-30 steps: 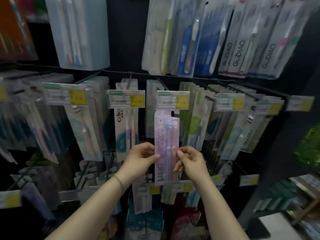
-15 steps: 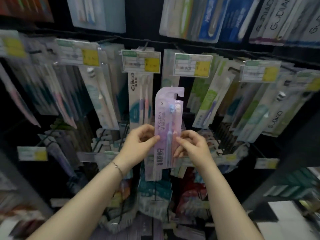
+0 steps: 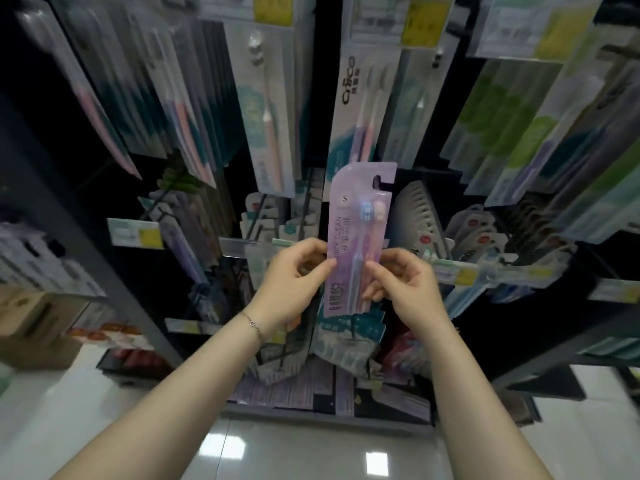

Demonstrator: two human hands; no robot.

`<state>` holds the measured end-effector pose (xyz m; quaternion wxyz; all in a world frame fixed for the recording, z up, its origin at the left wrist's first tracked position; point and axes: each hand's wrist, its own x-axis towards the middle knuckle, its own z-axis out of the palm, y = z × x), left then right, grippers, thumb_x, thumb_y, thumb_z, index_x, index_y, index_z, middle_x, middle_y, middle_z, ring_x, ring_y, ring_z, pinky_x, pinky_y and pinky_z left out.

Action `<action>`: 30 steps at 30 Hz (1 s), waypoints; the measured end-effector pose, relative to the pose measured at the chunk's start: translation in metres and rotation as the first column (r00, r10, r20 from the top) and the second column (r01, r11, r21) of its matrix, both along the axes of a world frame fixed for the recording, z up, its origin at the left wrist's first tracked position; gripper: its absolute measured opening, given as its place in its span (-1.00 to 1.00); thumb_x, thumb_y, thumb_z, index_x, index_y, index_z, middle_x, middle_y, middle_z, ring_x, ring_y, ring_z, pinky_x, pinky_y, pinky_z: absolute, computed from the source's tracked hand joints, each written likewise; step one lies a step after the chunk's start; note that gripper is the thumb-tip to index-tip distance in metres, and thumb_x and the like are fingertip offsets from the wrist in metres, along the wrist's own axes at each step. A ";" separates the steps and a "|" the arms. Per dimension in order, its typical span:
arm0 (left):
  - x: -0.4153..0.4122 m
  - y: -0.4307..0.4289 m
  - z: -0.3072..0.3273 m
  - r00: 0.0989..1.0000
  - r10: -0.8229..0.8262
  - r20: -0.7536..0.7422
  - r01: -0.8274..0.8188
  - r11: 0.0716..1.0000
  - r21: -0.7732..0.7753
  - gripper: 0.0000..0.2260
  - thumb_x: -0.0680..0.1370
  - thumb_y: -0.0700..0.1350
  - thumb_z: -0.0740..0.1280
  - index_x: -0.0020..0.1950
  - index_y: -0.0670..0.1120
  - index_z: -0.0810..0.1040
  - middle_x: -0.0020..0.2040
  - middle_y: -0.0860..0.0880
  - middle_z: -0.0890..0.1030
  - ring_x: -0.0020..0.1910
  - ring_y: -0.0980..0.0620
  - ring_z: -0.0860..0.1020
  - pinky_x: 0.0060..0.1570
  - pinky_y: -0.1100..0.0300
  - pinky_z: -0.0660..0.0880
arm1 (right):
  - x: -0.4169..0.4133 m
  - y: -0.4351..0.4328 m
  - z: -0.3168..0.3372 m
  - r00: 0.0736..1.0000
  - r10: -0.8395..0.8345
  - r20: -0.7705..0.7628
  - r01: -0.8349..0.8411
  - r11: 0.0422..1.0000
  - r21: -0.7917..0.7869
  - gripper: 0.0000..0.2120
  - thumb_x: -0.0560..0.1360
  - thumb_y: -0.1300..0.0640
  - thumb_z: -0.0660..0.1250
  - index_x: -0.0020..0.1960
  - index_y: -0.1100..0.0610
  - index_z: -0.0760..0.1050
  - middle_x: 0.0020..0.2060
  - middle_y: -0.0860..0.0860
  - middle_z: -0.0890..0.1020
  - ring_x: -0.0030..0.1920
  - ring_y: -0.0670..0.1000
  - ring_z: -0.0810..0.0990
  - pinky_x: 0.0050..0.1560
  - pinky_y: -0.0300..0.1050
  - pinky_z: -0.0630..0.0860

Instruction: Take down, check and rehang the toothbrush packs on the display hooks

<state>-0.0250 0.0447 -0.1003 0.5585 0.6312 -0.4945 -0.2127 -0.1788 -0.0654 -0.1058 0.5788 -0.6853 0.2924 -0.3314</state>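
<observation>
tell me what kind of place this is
Most likely a shop's dental-care aisle: toothbrush packs hang in rows, price tags with yellow patches sit in front of them, and a glossy tiled floor runs below.

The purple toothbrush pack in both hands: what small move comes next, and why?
Probably turn the purple pack over to check its back: the left hand and right hand pinch its side edges, it hangs on no hook, and only its printed front faces the camera.
</observation>
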 end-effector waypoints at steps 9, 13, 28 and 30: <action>0.012 0.011 -0.044 0.999 -0.007 -0.041 0.011 0.995 0.103 -0.90 0.58 -0.16 0.32 -0.03 0.01 0.60 -0.11 0.09 0.66 -0.08 0.10 0.62 -0.01 0.08 0.58 | 0.010 0.013 -0.042 0.998 0.004 -0.056 -0.002 0.999 0.038 -0.95 0.53 0.29 0.35 -0.04 0.17 0.54 -0.31 0.05 0.65 -0.40 0.03 0.62 -0.35 -0.18 0.56; 0.013 0.014 -0.069 0.995 -0.024 -0.093 0.037 0.989 0.145 -0.92 0.57 -0.16 0.33 -0.03 -0.01 0.61 -0.11 0.06 0.67 -0.09 0.09 0.62 -0.01 0.13 0.57 | 0.006 0.015 -0.064 0.994 0.018 -0.104 -0.012 0.998 0.061 -0.94 0.52 0.30 0.35 -0.02 0.18 0.55 -0.28 0.06 0.64 -0.35 0.04 0.63 -0.28 -0.16 0.59; 0.017 0.003 -0.161 0.977 -0.019 -0.213 0.083 0.952 0.295 -0.84 0.54 -0.19 0.38 0.00 0.07 0.64 -0.03 0.11 0.69 0.01 0.12 0.64 0.13 0.05 0.57 | 0.001 -0.007 -0.131 0.952 0.099 -0.290 -0.052 0.985 0.165 -0.84 0.46 0.30 0.42 -0.08 0.05 0.61 -0.17 0.05 0.67 -0.15 0.03 0.64 0.05 0.11 0.60; 0.017 -0.003 -0.167 0.976 -0.008 -0.217 0.078 0.946 0.314 -0.82 0.54 -0.19 0.38 -0.01 0.11 0.63 -0.03 0.10 0.69 0.01 0.13 0.64 0.14 0.04 0.56 | 0.001 -0.011 -0.137 0.947 0.096 -0.306 -0.047 0.985 0.164 -0.85 0.47 0.30 0.42 -0.09 0.05 0.60 -0.19 0.03 0.66 -0.16 0.02 0.63 0.05 0.13 0.59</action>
